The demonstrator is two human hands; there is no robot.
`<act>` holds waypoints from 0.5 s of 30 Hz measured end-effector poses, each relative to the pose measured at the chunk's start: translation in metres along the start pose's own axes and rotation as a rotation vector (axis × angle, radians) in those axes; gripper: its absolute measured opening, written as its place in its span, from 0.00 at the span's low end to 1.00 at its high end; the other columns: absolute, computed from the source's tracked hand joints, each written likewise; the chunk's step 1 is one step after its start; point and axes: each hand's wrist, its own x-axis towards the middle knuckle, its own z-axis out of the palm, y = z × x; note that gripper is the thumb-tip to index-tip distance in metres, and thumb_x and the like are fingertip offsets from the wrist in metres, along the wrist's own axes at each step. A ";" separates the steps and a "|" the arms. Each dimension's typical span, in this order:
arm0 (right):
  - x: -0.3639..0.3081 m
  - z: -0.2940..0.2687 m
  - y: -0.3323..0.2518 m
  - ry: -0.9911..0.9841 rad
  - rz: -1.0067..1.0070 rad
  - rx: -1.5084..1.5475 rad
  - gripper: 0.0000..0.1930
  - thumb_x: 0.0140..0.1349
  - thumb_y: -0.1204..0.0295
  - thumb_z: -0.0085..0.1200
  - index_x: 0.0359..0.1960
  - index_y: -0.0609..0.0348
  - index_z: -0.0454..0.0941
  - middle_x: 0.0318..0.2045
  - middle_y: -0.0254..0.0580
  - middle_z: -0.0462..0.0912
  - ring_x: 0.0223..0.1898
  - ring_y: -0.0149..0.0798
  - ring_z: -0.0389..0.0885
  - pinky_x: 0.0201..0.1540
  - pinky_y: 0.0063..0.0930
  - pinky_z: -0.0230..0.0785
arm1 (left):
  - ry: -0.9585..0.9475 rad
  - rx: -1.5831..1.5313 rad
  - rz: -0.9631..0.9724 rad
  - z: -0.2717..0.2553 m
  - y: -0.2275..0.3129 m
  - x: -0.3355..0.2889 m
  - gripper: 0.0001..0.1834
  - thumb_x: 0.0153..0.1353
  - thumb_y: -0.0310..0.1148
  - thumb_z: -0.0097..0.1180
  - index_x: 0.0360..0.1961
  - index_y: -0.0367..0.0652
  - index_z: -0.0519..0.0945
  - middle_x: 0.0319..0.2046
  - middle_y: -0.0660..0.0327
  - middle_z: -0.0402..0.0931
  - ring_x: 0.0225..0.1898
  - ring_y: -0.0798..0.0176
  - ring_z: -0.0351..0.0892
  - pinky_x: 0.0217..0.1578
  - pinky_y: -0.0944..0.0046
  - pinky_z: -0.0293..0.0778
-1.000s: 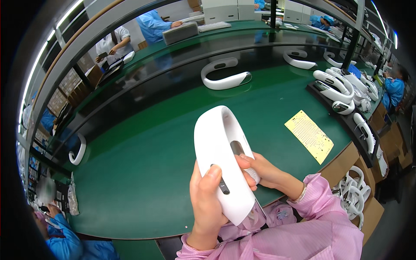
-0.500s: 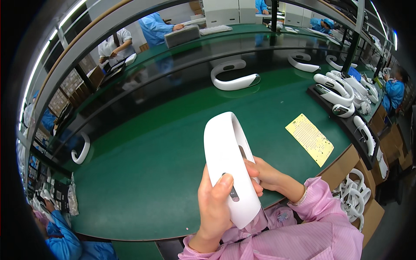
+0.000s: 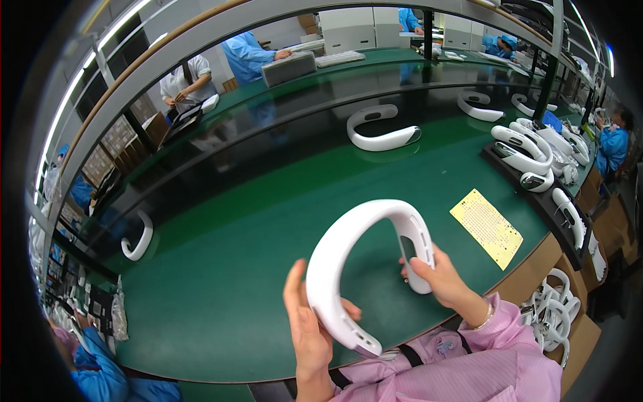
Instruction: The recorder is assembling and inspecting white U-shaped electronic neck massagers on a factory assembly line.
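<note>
white band (image 3: 326, 278): r hand (image 3: 443, 276) pinches one end, l hand (image 3: 312, 331) half-open, cupping other side; best keep pinch firm, clear of yellow sheet (image 3: 487, 229) beyond r.

A bright tube light (image 3: 122, 25) glares upper left; edges curve, darkening.

Left grip (image 3: 312, 335): upright above the lower edge, forearm (image 3: 313, 383) nearly vertical, one finger pointing upward, another fingertip reaching rightward. Right grip (image 3: 443, 280): clasped, thumb laid across the near side, fingers curled behind. The right wrist (image 3: 477, 309) slants up and leftward; the two grips stand apart.
</note>
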 end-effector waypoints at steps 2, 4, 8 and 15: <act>-0.005 -0.005 -0.012 -0.119 -0.179 -0.212 0.27 0.66 0.62 0.46 0.61 0.64 0.57 0.45 0.42 0.72 0.37 0.29 0.73 0.42 0.23 0.67 | 0.124 0.180 0.115 -0.016 -0.020 -0.003 0.38 0.62 0.52 0.47 0.63 0.38 0.51 0.49 0.51 0.65 0.29 0.67 0.72 0.28 0.70 0.72; -0.013 0.001 -0.036 -0.217 -0.290 -0.322 0.28 0.67 0.62 0.43 0.64 0.63 0.53 0.48 0.43 0.69 0.37 0.29 0.73 0.43 0.23 0.66 | 0.306 0.161 -0.075 -0.024 -0.033 -0.005 0.32 0.62 0.43 0.50 0.61 0.38 0.55 0.47 0.53 0.66 0.30 0.67 0.72 0.29 0.68 0.73; -0.024 0.026 -0.095 -0.463 -0.012 -0.288 0.27 0.68 0.68 0.38 0.66 0.62 0.49 0.39 0.39 0.64 0.26 0.24 0.70 0.28 0.18 0.65 | 0.449 -0.185 -0.290 -0.028 -0.047 0.004 0.20 0.61 0.30 0.51 0.53 0.38 0.62 0.40 0.55 0.71 0.32 0.68 0.73 0.31 0.68 0.73; -0.018 0.052 -0.095 -0.577 -0.496 -0.487 0.25 0.67 0.71 0.39 0.64 0.68 0.52 0.40 0.46 0.69 0.27 0.29 0.73 0.27 0.19 0.67 | 0.271 -0.503 -0.432 -0.048 -0.083 0.001 0.24 0.62 0.31 0.48 0.58 0.37 0.59 0.48 0.53 0.70 0.47 0.58 0.75 0.44 0.60 0.76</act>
